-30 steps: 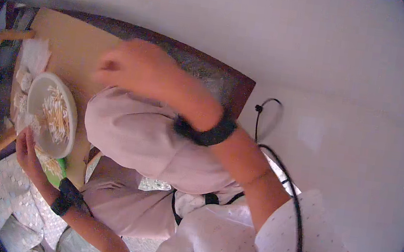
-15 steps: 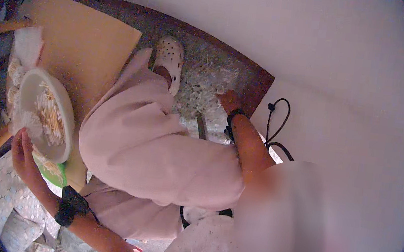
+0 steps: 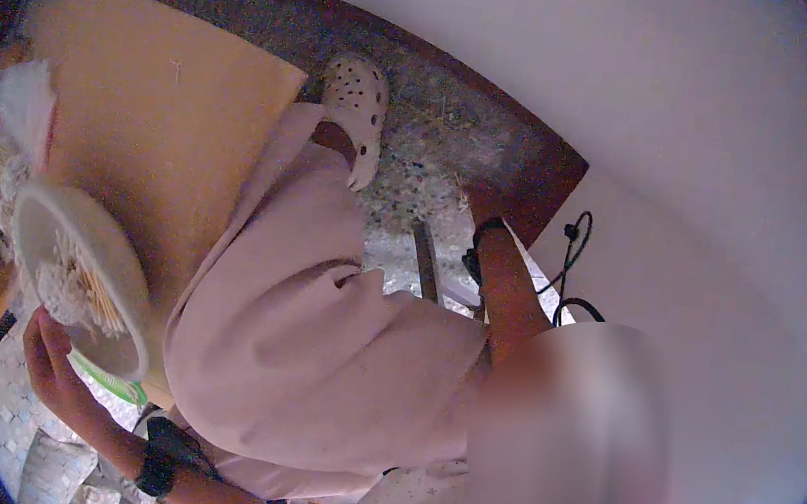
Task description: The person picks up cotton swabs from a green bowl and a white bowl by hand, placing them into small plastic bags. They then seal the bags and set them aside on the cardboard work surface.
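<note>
From my end I see a pale, round, deep bowl (image 3: 55, 214) at the left, along the left part of the tan desk (image 3: 170, 102). Loose cotton swabs (image 3: 105, 301) lie in it at slightly differing angles, thin tan sticks with white ends. Left of these I make out a swab bundle (image 3: 64, 296), its white tips packed into a rounded cluster, held at the fingertips of my left hand (image 3: 53, 360) over the bowl's near-left side.

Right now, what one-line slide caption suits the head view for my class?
Left hand at a bowl of thin sticks, right hand stretched down toward the speckled floor.
</note>
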Available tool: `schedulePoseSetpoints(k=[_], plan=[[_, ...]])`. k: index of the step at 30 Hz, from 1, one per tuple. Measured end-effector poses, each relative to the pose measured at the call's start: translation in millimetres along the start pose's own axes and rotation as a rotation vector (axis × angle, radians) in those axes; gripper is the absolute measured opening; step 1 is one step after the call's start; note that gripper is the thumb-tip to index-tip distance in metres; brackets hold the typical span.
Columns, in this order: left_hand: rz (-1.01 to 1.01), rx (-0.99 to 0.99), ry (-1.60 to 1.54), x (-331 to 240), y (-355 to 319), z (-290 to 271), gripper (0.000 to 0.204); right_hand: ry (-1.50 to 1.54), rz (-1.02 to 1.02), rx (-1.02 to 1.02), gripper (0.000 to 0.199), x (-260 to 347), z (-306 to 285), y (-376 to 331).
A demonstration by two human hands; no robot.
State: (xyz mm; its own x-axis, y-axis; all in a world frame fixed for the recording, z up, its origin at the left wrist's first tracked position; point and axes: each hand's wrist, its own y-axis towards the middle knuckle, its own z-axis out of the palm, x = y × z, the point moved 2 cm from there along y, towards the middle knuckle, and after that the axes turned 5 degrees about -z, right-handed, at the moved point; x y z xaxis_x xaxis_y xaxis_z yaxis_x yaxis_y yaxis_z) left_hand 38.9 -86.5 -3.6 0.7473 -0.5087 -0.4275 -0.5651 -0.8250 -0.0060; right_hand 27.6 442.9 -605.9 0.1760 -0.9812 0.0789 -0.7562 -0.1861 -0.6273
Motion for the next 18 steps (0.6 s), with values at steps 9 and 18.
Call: schedulePoseSetpoints(k=[9, 18], plan=[[0.067, -0.026, 0.157, -10.8, -7.3, -0.1, 0.033, 0.236, 0.048, -0.128, 0.034, -2.9, 36.7, -26.8], [0.045, -0.094, 0.263, -17.2, -18.0, -3.0, 0.033, 0.208, 0.265, -0.124, 0.032, 61.5, 10.9, -70.0]])
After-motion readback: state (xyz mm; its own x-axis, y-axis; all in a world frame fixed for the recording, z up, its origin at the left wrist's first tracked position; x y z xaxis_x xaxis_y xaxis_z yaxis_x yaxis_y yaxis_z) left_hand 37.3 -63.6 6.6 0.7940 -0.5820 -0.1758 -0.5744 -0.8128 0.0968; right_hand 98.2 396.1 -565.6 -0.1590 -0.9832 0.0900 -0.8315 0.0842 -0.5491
